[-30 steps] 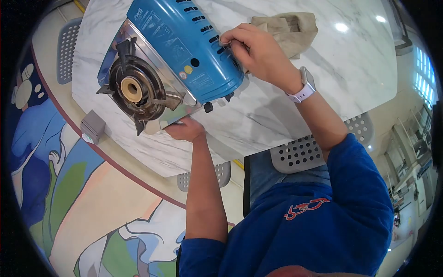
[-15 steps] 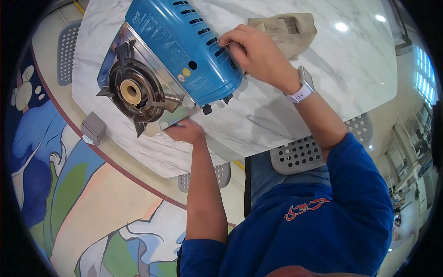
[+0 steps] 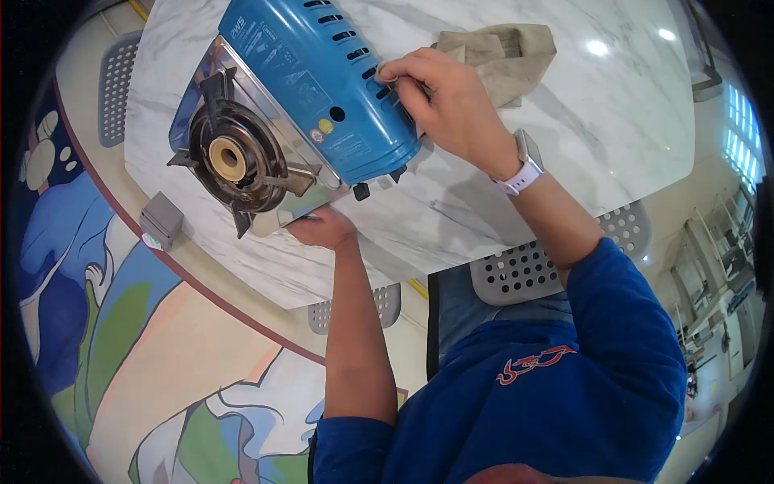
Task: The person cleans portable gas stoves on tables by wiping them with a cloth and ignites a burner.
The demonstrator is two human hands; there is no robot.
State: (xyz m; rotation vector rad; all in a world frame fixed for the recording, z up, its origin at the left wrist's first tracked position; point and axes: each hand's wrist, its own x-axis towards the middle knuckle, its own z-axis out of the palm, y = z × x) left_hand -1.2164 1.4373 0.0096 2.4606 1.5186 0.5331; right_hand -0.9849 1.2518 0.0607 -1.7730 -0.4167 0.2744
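Currently, both my hands are working at the blue gas stove (image 3: 290, 68), which is sitting at the marble-patterned table (image 3: 613, 121), with its burner (image 3: 229, 158) showing to the left of its blue housing. My left hand (image 3: 322, 228) is meeting the stove's near edge. Its fingers are disappearing beneath the metal, so I cannot tell how tightly they are closing. My right hand (image 3: 455, 101) is bending over the stove's right flank, beside the row of vent slots (image 3: 357, 54). Its index finger is curling in towards the thumb and its tip is resting by the slots, leaving little gap, but I cannot tell whether anything is sitting in that pinch.

A beige cloth (image 3: 516, 60) is lying crumpled to the right of the stove, partly passing behind my right hand; I cannot tell if my fingers are catching any of it. A watch (image 3: 528, 149) with a pale lilac strap is circling my right wrist, to the right of the stove. A black knob-like piece (image 3: 361, 192) is jutting from the stove's near end, and a grey block (image 3: 163, 220) is showing to the stove's near left.
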